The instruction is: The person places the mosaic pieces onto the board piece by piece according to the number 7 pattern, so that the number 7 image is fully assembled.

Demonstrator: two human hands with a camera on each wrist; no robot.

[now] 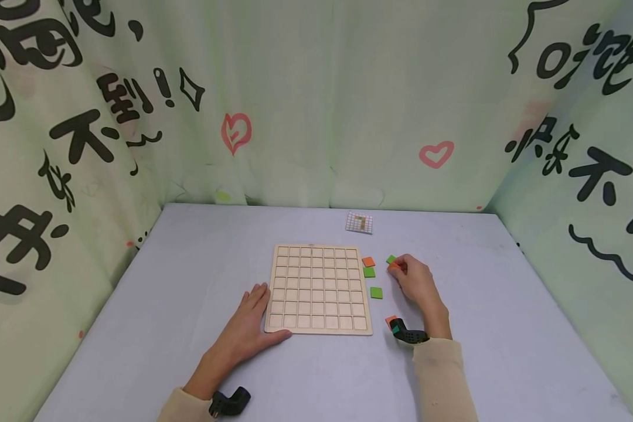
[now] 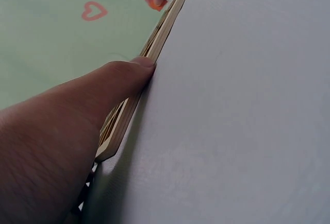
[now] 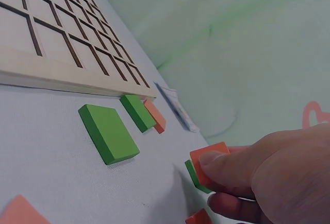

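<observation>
My right hand (image 1: 415, 281) pinches an orange square tile (image 3: 210, 157) between thumb and fingers, to the right of the wooden grid board (image 1: 319, 333). Right behind that tile shows a green tile (image 3: 192, 175); I cannot tell whether it is held too. With its fingers fairly straight, my left hand (image 1: 250, 322) touches the board's left side, and its thumb (image 2: 124, 77) rests at the near edge. Beside the board's right edge lie an orange tile (image 1: 368, 261), a green tile (image 1: 369, 272) and another green tile (image 1: 376, 292). The board's visible cells hold no tiles.
A small card with a coloured grid pattern (image 1: 359, 223) lies behind the board. Another orange tile (image 1: 390, 320) is partly hidden by the right wrist camera (image 1: 407, 332). A further orange piece (image 3: 198, 217) shows below the right hand. Curtains (image 1: 332, 105) surround the white table (image 1: 506, 328).
</observation>
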